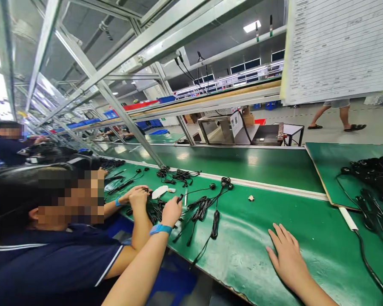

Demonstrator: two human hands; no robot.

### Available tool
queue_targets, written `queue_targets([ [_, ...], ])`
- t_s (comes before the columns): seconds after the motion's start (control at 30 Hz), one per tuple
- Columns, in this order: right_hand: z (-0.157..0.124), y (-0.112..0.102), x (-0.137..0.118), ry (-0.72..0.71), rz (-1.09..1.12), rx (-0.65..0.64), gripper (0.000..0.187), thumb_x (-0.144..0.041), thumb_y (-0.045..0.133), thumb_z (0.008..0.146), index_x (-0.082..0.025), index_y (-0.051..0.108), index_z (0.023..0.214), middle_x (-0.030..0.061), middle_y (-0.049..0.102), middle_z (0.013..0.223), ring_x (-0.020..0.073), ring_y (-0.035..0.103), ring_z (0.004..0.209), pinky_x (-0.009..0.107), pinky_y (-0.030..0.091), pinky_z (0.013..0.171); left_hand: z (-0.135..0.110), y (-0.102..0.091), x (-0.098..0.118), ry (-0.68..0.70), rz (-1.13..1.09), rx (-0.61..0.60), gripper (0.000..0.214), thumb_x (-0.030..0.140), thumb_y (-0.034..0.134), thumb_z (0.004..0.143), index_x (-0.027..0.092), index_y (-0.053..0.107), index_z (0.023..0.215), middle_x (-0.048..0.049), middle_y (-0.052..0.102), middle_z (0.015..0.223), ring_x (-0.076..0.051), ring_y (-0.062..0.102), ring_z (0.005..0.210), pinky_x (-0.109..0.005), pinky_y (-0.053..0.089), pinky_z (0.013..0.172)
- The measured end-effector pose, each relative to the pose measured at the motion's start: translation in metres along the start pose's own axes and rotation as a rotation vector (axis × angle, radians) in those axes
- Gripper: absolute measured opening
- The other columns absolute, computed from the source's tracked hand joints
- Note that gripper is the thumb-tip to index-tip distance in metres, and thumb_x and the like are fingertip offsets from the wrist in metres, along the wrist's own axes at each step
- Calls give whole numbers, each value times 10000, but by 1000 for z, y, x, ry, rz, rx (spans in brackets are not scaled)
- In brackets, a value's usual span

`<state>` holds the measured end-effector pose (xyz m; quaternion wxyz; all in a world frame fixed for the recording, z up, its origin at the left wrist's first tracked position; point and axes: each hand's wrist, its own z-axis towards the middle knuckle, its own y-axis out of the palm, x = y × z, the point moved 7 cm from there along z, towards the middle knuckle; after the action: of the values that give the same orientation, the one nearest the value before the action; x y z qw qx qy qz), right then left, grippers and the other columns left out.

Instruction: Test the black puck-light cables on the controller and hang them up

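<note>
My left hand (172,211), with a blue band at its wrist, is closed on a black cable (194,191). That cable runs right toward a small round black end piece (212,186). Coiled black cables (200,209) with round black ends lie just right of this hand, and a tied bundle (215,224) sits nearer the table edge. My right hand (285,254) rests palm down on the green mat (242,238), fingers extended, holding nothing. A small whitish piece (251,198) lies beyond it.
At left a co-worker's hands (139,194) work near more cables and a white oval piece (160,192). A raised green board (335,170) with piled black cables (375,191) stands at right. A metal frame post (134,127) slants down to the bench; a paper sheet (338,51) hangs upper right.
</note>
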<state>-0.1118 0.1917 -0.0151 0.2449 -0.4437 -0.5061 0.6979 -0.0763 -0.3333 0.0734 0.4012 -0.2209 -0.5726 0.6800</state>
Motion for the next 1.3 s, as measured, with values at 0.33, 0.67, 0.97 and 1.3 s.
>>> queue_targets([
  [0.33,-5,5,5,-41,-86,62,594,-592,404,1028,-245,576,1478,71,413,1629,321,319,1539,545,313,1241,-56,44,53,325,-143,-240,784,615,644,861,118,509,1452,-246,610,1397,-412,575,1311,-518,441,1103],
  [0.67,-4,-12,-2,31,125,10,596,-592,410,1030,-210,595,1448,110,407,1630,305,279,1554,547,252,1256,-129,51,146,330,-550,-505,679,426,657,855,160,456,1446,-219,664,1340,-375,641,1259,-495,514,1044],
  [0.97,1,-50,-2,148,368,-80,751,-579,524,954,-173,398,1573,155,437,1599,311,381,1482,528,321,1218,-272,59,297,126,-1426,-1112,988,576,702,871,210,188,1631,-162,665,1242,-240,726,990,-376,569,842],
  [1.3,-46,-72,30,196,194,-140,851,-228,710,749,-173,429,1550,157,590,1354,328,508,1270,502,388,1136,-221,36,260,360,-1100,-837,464,560,615,939,172,684,1184,-141,760,1078,-241,710,903,-395,559,821],
])
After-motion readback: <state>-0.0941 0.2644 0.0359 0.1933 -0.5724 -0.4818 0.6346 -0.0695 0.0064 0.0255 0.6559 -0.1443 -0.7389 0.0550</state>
